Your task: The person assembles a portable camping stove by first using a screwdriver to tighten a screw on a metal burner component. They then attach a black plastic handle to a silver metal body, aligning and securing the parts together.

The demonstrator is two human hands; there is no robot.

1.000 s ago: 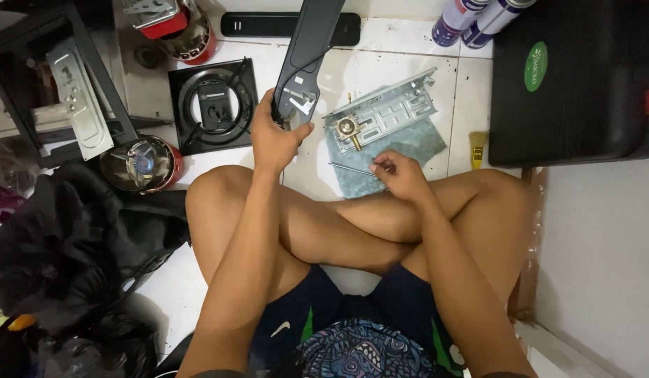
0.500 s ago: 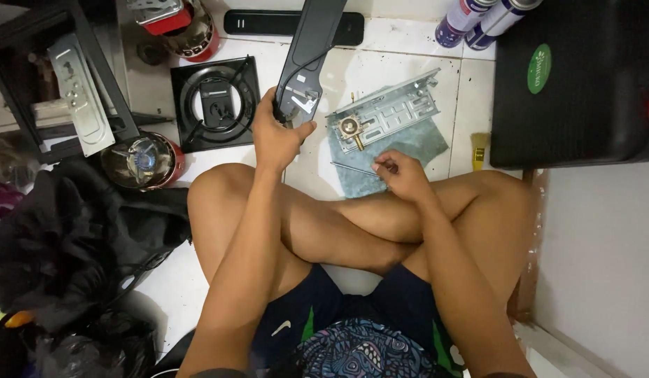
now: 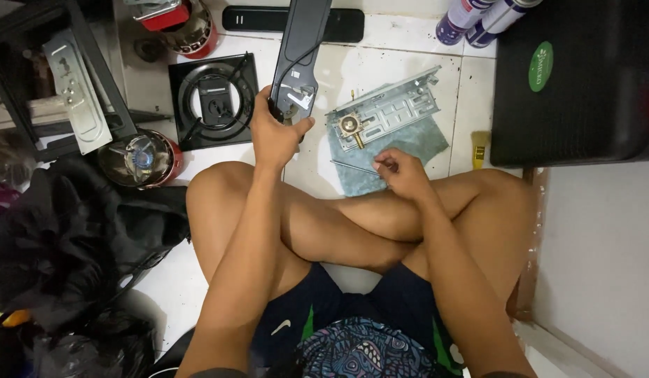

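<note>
Two hands work on the white tiled floor (image 3: 408,49): the left hand (image 3: 275,133) is wrapped around the lower end of one long black panel (image 3: 300,56), which stands tilted just left of the one grey metal bracket (image 3: 387,112), while the right hand (image 3: 401,171) pinches the end of one thin metal rod (image 3: 352,166) lying on the grey cloth (image 3: 408,150) just below that bracket. Left of the bracket sit one black square burner plate (image 3: 212,98) and two red-rimmed round burners (image 3: 139,157) (image 3: 181,24); above right of it lie two purple spray cans (image 3: 471,17), and right of it one black case (image 3: 583,84). Compared with half a second ago, both hands keep the same grips and nothing around the bracket has shifted.
</note>
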